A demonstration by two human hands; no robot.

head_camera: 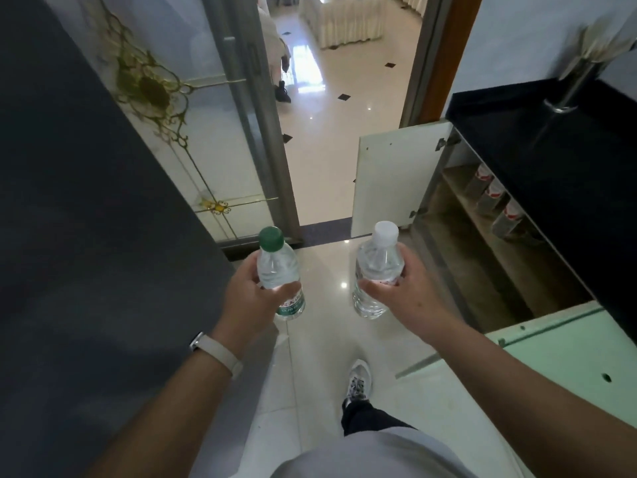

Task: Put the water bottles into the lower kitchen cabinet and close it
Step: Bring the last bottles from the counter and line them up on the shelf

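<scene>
My left hand point(250, 298) grips a clear water bottle with a green cap and green label point(278, 270), held upright above the floor. My right hand point(408, 291) grips a second clear bottle with a white cap point(377, 267), also upright. To the right, the lower kitchen cabinet point(482, 236) stands open under a black counter, with its far white door point(393, 181) swung out and its near pale green door point(568, 353) swung toward me. Both bottles are left of the cabinet opening, outside it.
Several red-and-white cans point(496, 201) stand at the back of the cabinet shelf. A dark grey panel point(86, 236) fills the left side. A glass sliding door point(193, 132) and an open doorway lie ahead. My shoe point(358, 384) is on the glossy tiled floor.
</scene>
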